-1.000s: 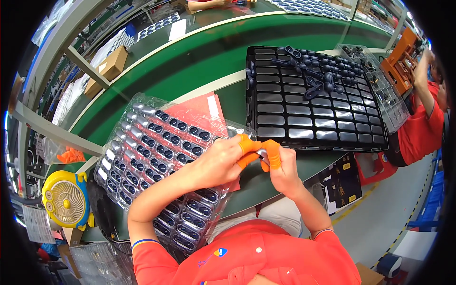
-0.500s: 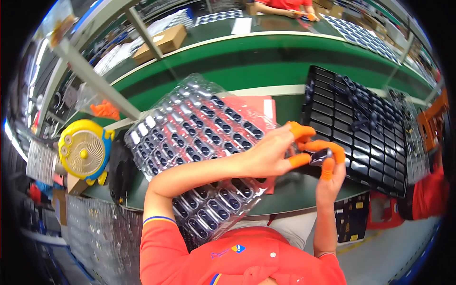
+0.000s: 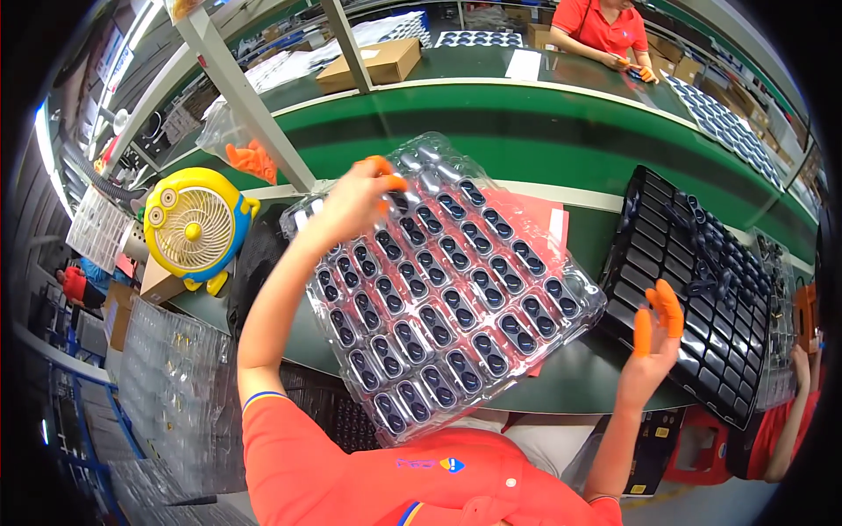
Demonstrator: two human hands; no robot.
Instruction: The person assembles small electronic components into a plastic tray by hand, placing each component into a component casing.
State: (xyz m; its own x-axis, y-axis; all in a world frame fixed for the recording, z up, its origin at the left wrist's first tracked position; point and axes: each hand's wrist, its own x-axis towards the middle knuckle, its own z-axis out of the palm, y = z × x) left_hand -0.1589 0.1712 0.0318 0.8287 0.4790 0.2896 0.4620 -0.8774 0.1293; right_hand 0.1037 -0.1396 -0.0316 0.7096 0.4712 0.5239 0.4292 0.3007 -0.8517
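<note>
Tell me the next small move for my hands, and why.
Probably ease the right hand toward the small, dark-blue, glossy pieces in the black, rectangular plastic tray. That hand looks open and empty and shows right by this tray's near edge, while the left hand is over the clear plastic compartment tray; whether it holds anything is unclear.

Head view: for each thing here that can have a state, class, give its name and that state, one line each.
Left hand: fingers bent over the clear tray; grip unclear
Right hand: open, raised beside the black tray
Clear tray: many pockets filled with dark pieces
Black tray: partly filled
Fan: upright; running or not, cannot tell
Cardboard box: closed
Clear bag: holding orange pieces
</note>
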